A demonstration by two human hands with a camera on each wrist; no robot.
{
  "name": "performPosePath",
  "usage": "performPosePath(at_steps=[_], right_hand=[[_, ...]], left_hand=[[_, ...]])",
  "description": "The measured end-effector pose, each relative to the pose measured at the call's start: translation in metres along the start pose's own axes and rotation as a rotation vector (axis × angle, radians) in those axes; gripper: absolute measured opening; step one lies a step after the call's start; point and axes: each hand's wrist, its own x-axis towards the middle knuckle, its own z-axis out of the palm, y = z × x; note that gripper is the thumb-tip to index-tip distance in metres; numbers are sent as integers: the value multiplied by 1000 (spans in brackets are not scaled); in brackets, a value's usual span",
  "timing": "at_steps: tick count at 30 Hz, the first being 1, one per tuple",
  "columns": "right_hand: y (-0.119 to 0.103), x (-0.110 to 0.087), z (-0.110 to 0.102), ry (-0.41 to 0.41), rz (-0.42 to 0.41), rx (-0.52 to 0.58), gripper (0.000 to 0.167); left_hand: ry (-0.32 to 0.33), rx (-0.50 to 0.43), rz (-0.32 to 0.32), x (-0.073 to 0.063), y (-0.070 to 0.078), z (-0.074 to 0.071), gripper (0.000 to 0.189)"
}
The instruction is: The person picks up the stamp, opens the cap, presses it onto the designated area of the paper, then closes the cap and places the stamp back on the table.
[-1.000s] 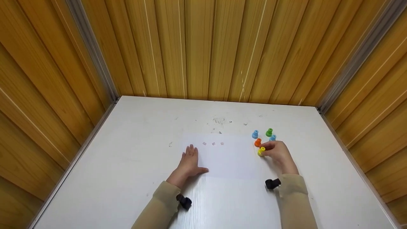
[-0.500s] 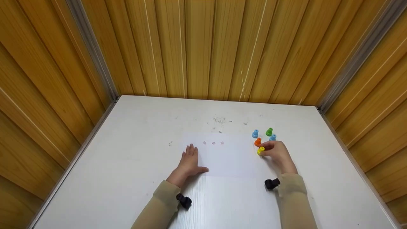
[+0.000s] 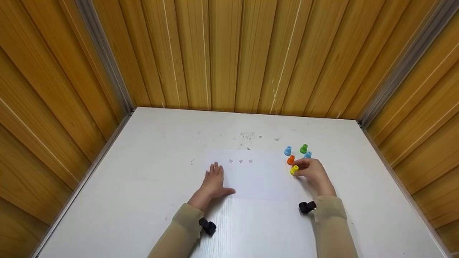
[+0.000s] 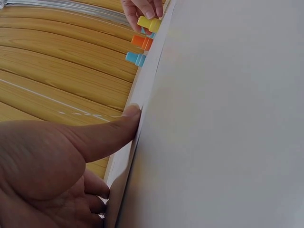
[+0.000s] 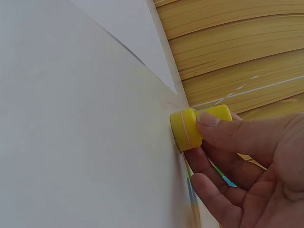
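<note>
My left hand (image 3: pixel 213 185) rests flat on the left part of a white sheet of paper (image 3: pixel 260 182), fingers straight and thumb spread out to the right. Three small pinkish prints (image 3: pixel 240 161) run in a row near the sheet's far edge. Just off the paper's right side, my right hand (image 3: pixel 315 174) pinches a small yellow stamp (image 3: pixel 294 171) between thumb and fingers. In the right wrist view the yellow stamp (image 5: pixel 185 129) stands base down, right at the table surface, with the thumb on its narrower handle.
An orange stamp (image 3: pixel 290 160) stands just beyond the yellow one. Behind it are a blue stamp (image 3: pixel 288 151), a green stamp (image 3: pixel 303 148) and a second blue stamp (image 3: pixel 307 154), partly hidden by the right hand. Wood-look panels (image 3: pixel 222 57) wall the white table (image 3: pixel 161 143).
</note>
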Motion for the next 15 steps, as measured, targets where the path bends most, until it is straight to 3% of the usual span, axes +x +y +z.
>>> performPosePath(at_steps=[4,8,15], right_hand=[[-3,-2,-9,-6,-19,3,45],[-5,-6,-22,57,-55,59,45],[-6,-10,-30,257,6,360,49]], left_hand=[[0,5,2,0,0,0,109],[-2,9,2,1,0,0,108],[-4,15,-2,1,1,-1,109]])
